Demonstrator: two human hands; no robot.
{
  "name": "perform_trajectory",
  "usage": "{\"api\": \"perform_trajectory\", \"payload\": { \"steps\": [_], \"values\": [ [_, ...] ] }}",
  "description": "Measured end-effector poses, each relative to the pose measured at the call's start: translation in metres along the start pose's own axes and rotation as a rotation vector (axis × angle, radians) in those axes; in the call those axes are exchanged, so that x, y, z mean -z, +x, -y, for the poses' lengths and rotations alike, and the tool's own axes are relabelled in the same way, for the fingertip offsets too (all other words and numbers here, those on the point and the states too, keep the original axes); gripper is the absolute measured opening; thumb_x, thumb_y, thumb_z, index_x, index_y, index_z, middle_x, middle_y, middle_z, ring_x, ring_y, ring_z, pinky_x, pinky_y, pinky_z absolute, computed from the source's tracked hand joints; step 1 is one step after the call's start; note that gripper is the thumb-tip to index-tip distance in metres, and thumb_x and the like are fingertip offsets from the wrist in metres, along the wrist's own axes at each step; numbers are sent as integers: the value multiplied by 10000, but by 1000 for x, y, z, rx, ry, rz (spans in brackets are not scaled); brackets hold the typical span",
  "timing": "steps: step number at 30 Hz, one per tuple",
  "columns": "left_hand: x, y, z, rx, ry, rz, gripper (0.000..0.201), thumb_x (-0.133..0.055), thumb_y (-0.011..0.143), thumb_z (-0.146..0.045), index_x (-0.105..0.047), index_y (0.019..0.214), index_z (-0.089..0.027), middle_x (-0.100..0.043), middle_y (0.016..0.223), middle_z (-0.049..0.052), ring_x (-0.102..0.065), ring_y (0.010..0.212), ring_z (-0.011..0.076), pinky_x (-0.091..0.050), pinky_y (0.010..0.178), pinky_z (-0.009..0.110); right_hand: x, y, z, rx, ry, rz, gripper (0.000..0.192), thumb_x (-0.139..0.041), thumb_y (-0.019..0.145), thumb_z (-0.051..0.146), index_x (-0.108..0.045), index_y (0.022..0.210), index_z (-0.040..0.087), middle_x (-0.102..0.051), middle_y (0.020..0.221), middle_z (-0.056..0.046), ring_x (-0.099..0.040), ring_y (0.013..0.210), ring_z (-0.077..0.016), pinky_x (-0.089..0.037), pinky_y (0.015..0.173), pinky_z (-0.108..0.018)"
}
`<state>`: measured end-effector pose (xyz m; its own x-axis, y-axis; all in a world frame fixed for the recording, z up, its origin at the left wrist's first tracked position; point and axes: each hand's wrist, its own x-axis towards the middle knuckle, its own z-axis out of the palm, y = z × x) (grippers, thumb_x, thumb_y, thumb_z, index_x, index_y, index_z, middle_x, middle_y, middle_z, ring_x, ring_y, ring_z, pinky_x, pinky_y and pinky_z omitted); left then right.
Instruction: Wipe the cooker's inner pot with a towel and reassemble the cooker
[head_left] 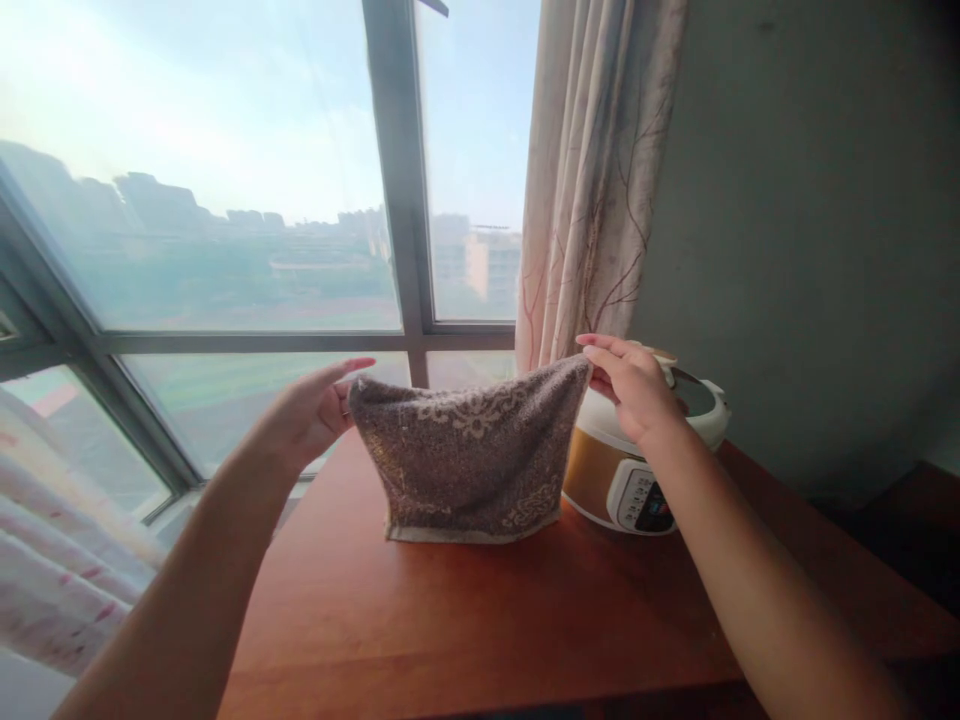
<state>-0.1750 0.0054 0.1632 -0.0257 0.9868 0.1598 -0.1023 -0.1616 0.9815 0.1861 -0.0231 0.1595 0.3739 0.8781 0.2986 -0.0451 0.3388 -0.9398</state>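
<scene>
Towel (469,455), a brown-grey one with a paler woven pattern, hangs stretched between two raised hands above the far end of a reddish wooden counter (450,620), its bottom hem just touching the wood. Its long axis runs left to right along the top edge, which rises slightly toward the right corner; the cloth narrows downward (the sides draw in toward the hem), and its patterned face is turned toward the camera. Left hand (311,410) reaches forward with the forearm rising from the lower left, the wrist nearly straight, the fingers long and mostly extended while the thumb and fingertips pinch the top left corner. Right hand (634,385) comes in from the lower right, the wrist bent so that the fingers point left, and it pinches the top right corner between the thumb and the first fingers, the others loosely held out. Just behind the right hand, on the counter, stands a white and gold rice cooker (637,470), its control panel facing forward. Behind the towel is a large window (225,200), with a patterned curtain (592,170) hanging at its right side against a grey wall (810,230).
</scene>
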Motion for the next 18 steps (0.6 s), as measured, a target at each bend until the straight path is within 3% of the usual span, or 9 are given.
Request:
{"api": "perform_trajectory", "payload": {
  "steps": [4,10,14,18],
  "values": [
    [8,-6,5,109,-38,111,462,-834,704,-282,-718,1132,-152,-745,772,52,-685,666,164,-555,628,264,-1,2,-3,29,1,52,274,-746,656,371,-745,866,195,-733,818,-40,-658,715,-158,-555,646,-271],
    [26,2,15,99,-38,96,493,-902,620,-265,-761,1075,-137,-780,891,99,-718,774,175,-582,715,251,3,4,-7,68,-31,134,305,-786,645,392,-760,869,187,-748,860,-54,-679,789,-175,-565,710,-291],
    [29,15,7,-49,42,3,558,-940,529,-307,-771,1034,-140,-770,896,91,-711,840,195,-577,776,282,4,11,0,99,-81,186,354,-808,649,382,-772,938,181,-750,845,-44,-666,740,-164,-548,676,-286],
    [22,28,-6,-297,187,-133,541,-914,535,-364,-774,1003,-133,-755,842,55,-683,804,176,-547,815,301,5,22,9,272,-190,166,347,-809,673,367,-783,958,172,-758,840,-40,-667,744,-172,-552,717,-313]
  ]
}}
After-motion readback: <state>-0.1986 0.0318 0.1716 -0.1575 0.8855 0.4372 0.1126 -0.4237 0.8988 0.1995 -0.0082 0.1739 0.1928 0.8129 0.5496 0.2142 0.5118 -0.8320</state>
